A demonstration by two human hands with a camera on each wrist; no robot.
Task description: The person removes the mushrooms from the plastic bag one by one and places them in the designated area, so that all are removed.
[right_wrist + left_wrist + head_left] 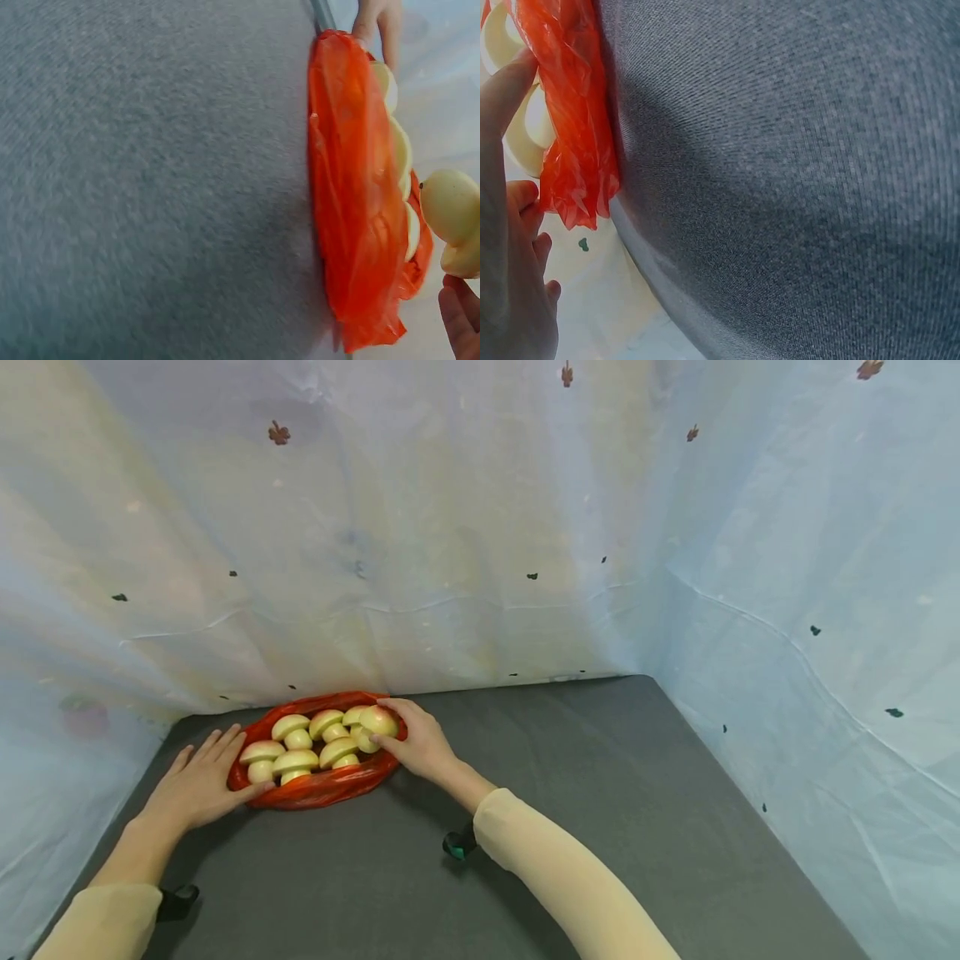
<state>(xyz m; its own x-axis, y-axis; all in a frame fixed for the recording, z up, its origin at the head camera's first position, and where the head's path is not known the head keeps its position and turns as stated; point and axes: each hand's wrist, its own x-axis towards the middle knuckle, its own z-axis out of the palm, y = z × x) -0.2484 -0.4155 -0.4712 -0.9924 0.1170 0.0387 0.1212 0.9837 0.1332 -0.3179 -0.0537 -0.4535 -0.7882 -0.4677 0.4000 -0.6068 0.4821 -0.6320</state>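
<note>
A red plastic bag [318, 792] lies opened out at the back left of the grey surface, with several pale yellow toy mushrooms [296, 762] with pinkish caps in it. At its right end my right hand [420, 739] pinches one toy mushroom [378, 721] between thumb and fingers. The right wrist view shows this mushroom [450, 206] above the bag's rim [352, 180]. My left hand [197, 781] rests at the bag's left end, fingers spread and fairly straight. Its thumb touches the near rim, as in the left wrist view, where the bag [574, 112] partly hides the mushrooms.
The grey cloth-covered surface [600, 827] extends to the right and front. Pale sheeting [450, 527] with small leaf prints hangs at the back, left and right, close behind the bag. Each wrist carries a black strap [459, 842].
</note>
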